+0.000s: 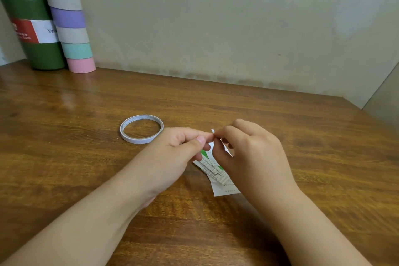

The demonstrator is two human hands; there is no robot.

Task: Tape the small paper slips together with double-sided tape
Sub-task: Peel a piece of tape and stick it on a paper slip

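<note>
Head view, items listed from the tape roll (141, 128) as landmark. Tape roll: white ring, lying flat on the table (64, 168), nothing touching it. Left hand (172, 155): just right of the roll and nearer the camera, fingers curled, thumb and forefinger pinching a small white tab (212, 131). Right hand (250, 153): farther right of the roll, fingertips meeting the left hand's at the same tab, pinching it; whether the tab is tape or paper cannot be told. Slips (216, 170): a fanned, overlapping bunch of printed paper with a green patch, right of the roll and nearer the camera, under and between the two hands; both hands cover the upper part, so whether it is held or lies on the table cannot be told. Flask (32, 28): green, red-and-white label, standing far left of the roll at the table's back edge. Tube (69, 19): banded teal, grey, purple and pink, upright, touching the flask's right side. Table: brown wood grain, glossy. Wall (237, 28): plain, pale, scuffed, behind the table.
</note>
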